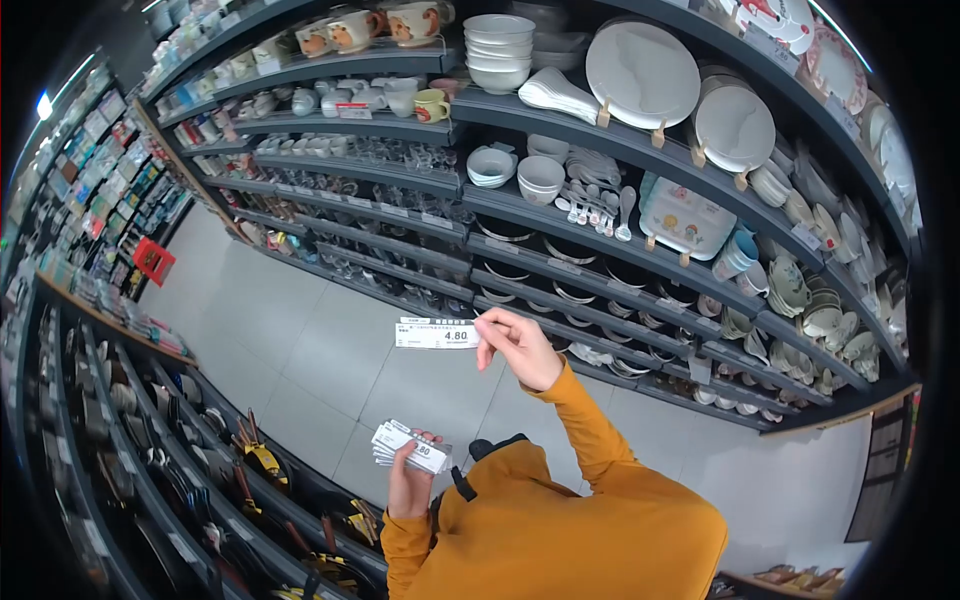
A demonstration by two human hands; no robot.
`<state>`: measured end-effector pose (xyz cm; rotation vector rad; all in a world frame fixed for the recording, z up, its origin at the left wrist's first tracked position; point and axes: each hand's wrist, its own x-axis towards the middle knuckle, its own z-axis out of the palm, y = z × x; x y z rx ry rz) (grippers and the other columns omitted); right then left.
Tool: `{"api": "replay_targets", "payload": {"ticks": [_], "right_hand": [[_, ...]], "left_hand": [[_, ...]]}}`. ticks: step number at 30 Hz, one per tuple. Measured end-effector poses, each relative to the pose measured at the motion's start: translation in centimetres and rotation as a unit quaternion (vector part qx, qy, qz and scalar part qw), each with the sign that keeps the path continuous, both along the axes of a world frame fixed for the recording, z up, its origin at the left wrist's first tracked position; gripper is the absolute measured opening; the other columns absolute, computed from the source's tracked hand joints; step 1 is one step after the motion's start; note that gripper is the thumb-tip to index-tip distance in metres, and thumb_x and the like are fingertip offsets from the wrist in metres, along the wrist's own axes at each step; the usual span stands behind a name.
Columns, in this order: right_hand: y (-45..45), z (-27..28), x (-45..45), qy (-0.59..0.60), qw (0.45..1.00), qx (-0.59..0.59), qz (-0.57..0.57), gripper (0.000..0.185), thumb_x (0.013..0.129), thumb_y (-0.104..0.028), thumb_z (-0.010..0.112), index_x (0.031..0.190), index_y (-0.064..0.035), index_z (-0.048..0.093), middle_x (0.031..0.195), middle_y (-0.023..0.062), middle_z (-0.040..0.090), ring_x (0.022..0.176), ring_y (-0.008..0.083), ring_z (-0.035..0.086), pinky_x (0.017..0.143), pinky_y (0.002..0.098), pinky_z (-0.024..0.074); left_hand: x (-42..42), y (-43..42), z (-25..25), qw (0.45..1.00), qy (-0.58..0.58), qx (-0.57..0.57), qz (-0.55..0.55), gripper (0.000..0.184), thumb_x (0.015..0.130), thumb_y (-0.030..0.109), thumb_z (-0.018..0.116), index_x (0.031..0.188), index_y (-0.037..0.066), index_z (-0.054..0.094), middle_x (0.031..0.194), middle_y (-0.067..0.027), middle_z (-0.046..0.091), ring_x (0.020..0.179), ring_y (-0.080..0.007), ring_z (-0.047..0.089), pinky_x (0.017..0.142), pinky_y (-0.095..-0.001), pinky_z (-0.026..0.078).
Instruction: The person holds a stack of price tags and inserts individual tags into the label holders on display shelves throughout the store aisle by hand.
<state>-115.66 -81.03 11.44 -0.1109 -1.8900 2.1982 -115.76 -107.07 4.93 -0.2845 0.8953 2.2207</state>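
My right hand (515,345) pinches the right end of a white price tag (432,335) printed with 4.80, held out in front of me over the aisle. Lower and to the left, my left hand (408,480) grips a fanned stack of similar price tags (405,445), with the thumb across the top one. The top tag of that stack also ends in 80. Both arms are in mustard-coloured sleeves. The two hands are apart, and the single tag does not touch the shelf beyond it.
Ahead stands a dark shelf unit (462,160) with white bowls (498,50), large plates (643,75), spoons (556,97), mugs (350,30) and glasses. Pans and handled utensils (260,460) fill a shelf at lower left. A red basket (153,262) stands farther off on the tiled floor (300,330).
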Motion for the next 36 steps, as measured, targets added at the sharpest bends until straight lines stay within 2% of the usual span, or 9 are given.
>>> {"api": "replay_targets", "payload": {"ticks": [6, 11, 16, 21, 25, 31, 36], "right_hand": [[1.6, 0.1, -2.6, -0.025, 0.996, 0.008, -0.087, 0.021, 0.099, -0.018, 0.049, 0.093, -0.0002, 0.057, 0.064, 0.0026, 0.059, 0.058, 0.0068, 0.054, 0.058, 0.0213, 0.0430], [0.8, -0.1, -5.4, -0.042, 0.984, -0.014, -0.171, 0.016, 0.097, -0.016, 0.053, 0.092, -0.0007, 0.057, 0.058, 0.0014, 0.057, 0.050, 0.0057, 0.050, 0.051, 0.0206, 0.0386], [-1.2, 4.4, -10.3, -0.034, 0.960, 0.047, -0.273, 0.016, 0.097, -0.016, 0.054, 0.089, -0.0019, 0.057, 0.052, -0.0002, 0.055, 0.043, 0.0034, 0.046, 0.041, 0.0187, 0.0290], [-4.1, 7.1, -14.3, -0.001, 0.936, 0.081, -0.342, 0.016, 0.096, -0.016, 0.056, 0.088, -0.0017, 0.056, 0.052, -0.0003, 0.055, 0.042, 0.0035, 0.046, 0.041, 0.0190, 0.0286], [-6.2, 8.3, -16.1, 0.015, 0.922, 0.094, -0.375, 0.016, 0.096, -0.016, 0.055, 0.089, -0.0017, 0.056, 0.053, -0.0001, 0.055, 0.044, 0.0031, 0.046, 0.041, 0.0185, 0.0298], [-7.4, 8.6, -17.2, 0.013, 0.912, 0.124, -0.392, 0.016, 0.097, -0.016, 0.054, 0.091, -0.0019, 0.055, 0.054, -0.0001, 0.055, 0.045, 0.0031, 0.046, 0.043, 0.0184, 0.0310], [-8.5, 9.0, -17.3, 0.022, 0.903, 0.121, -0.412, 0.016, 0.097, -0.017, 0.054, 0.092, -0.0014, 0.055, 0.054, -0.0002, 0.055, 0.045, 0.0030, 0.047, 0.043, 0.0180, 0.0316]], "left_hand": [[-5.8, 0.1, -2.4, 0.998, -0.059, -0.009, -0.031, 0.020, 0.090, 0.012, 0.052, 0.108, 0.004, 0.052, 0.100, -0.0085, 0.057, 0.106, -0.0265, 0.056, 0.091, -0.0382, 0.048], [-11.8, 0.4, -4.3, 0.989, -0.072, -0.023, -0.131, 0.019, 0.091, 0.016, 0.052, 0.107, 0.005, 0.051, 0.100, -0.0068, 0.057, 0.106, -0.0244, 0.057, 0.089, -0.0353, 0.048], [-20.5, -1.0, -4.5, 0.974, -0.055, -0.017, -0.220, 0.019, 0.092, 0.019, 0.052, 0.105, 0.005, 0.053, 0.100, -0.0068, 0.056, 0.106, -0.0245, 0.056, 0.091, -0.0366, 0.046], [-28.6, -4.6, -5.5, 0.958, -0.030, -0.030, -0.283, 0.019, 0.092, 0.020, 0.052, 0.105, 0.006, 0.052, 0.099, -0.0061, 0.056, 0.105, -0.0236, 0.057, 0.093, -0.0372, 0.045], [-33.3, -6.3, -5.8, 0.955, -0.005, -0.074, -0.286, 0.019, 0.092, 0.021, 0.052, 0.104, 0.006, 0.053, 0.098, -0.0052, 0.057, 0.104, -0.0226, 0.057, 0.092, -0.0362, 0.046], [-33.6, -6.1, -5.8, 0.906, -0.003, -0.074, -0.417, 0.018, 0.093, 0.021, 0.052, 0.102, 0.005, 0.054, 0.096, -0.0071, 0.060, 0.102, -0.0241, 0.060, 0.089, -0.0366, 0.048], [-31.5, -5.7, -5.6, 0.876, -0.035, -0.056, -0.478, 0.016, 0.093, 0.020, 0.054, 0.100, 0.006, 0.055, 0.094, -0.0065, 0.061, 0.101, -0.0239, 0.061, 0.085, -0.0363, 0.050]]}}
